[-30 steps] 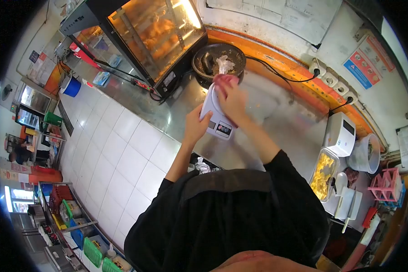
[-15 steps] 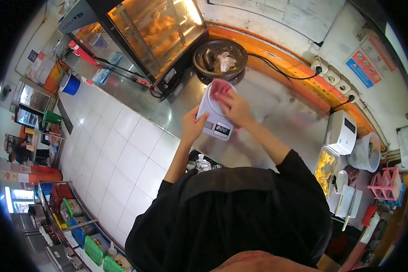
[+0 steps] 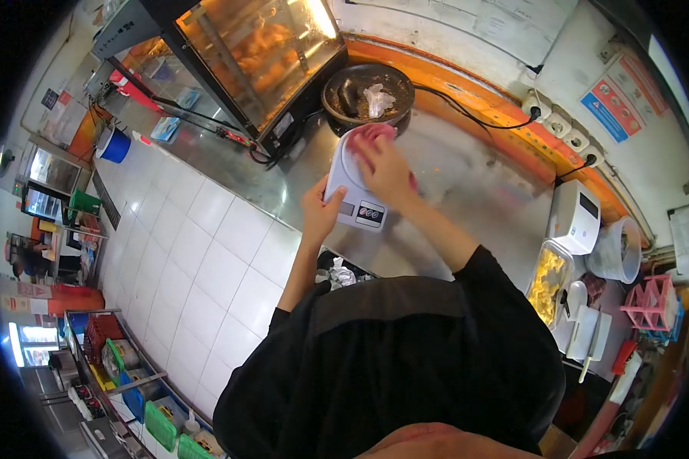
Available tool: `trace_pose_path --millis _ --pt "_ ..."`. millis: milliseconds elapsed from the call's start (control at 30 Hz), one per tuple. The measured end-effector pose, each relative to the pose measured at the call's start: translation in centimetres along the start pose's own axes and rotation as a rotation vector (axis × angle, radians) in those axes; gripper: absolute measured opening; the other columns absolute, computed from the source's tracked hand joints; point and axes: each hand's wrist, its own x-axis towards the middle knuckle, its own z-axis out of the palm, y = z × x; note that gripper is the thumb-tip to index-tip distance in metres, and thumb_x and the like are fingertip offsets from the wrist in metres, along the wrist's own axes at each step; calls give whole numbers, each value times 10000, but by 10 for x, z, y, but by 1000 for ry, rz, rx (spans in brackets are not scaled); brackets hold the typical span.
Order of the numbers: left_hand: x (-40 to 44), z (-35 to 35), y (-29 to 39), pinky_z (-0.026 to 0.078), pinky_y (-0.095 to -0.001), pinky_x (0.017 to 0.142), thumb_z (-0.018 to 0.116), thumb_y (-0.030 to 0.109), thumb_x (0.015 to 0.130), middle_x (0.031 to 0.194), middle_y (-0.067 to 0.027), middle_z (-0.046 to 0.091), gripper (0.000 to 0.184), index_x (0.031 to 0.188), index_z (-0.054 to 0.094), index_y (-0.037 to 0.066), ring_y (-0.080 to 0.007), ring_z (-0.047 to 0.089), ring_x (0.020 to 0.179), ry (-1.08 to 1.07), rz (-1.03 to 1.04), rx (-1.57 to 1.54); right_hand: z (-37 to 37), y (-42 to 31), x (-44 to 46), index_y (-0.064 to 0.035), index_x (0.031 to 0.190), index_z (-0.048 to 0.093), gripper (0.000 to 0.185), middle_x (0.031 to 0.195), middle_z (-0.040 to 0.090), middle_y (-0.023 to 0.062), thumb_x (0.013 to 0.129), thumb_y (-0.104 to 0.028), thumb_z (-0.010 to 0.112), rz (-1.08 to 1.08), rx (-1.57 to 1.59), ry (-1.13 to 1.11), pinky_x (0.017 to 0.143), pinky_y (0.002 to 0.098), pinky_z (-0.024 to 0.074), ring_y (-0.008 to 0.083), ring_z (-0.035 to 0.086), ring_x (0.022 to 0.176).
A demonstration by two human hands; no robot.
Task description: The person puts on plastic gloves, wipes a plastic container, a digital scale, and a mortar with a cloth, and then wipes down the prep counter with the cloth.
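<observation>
A white kitchen scale (image 3: 338,182) with a small display and dark buttons is held tilted above the metal counter. My left hand (image 3: 321,208) grips its left edge, thumb on the front face. My right hand (image 3: 386,170) presses a pink cloth (image 3: 380,131) against the scale's round platform, with cloth showing past the fingertips and beside the hand. The fingers are slightly blurred. Just beyond the scale stands a dark stone mortar (image 3: 354,116) containing a pestle (image 3: 347,96) and a crumpled clear plastic bag (image 3: 378,100).
A lit glass display warmer (image 3: 260,61) with fried food stands at the back left. Along the wall run sockets (image 3: 560,119) and black cables. To the right are a white appliance (image 3: 576,219), a container of yellow pieces (image 3: 550,283) and a knife (image 3: 595,346). A metal counter (image 3: 467,191) lies underneath.
My right hand has moved with the cloth toward the upper left across the scale's platform. The left hand keeps its hold on the scale. The whole view has shifted slightly.
</observation>
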Motion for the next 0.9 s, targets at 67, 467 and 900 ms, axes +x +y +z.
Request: trace_pose_path --millis 67,467,900 --pt "1 -4 -12 447 -233 743 583 76 839 925 -45 647 302 1123 589 -25 -85 559 836 16 -47 -83 -4 -20 -22 -86 1117 611 379 822 513 100 757 -202 638 -214 112 -105 633 387 456 286 544 712" --pt "-7 -25 -18 449 -232 741 570 95 858 933 -59 647 281 1106 591 -35 -91 567 833 108 -124 -127 -66 28 -10 -150 1025 636 238 930 582 79 790 -176 608 -3 -136 -46 671 378 501 274 601 805" --pt "-20 -20 -18 431 -208 676 556 172 891 881 -20 631 245 1032 623 -16 -58 543 762 198 -136 -173 -42 23 -66 -104 913 644 198 901 545 99 729 -180 640 21 -117 -355 631 406 491 303 591 781"
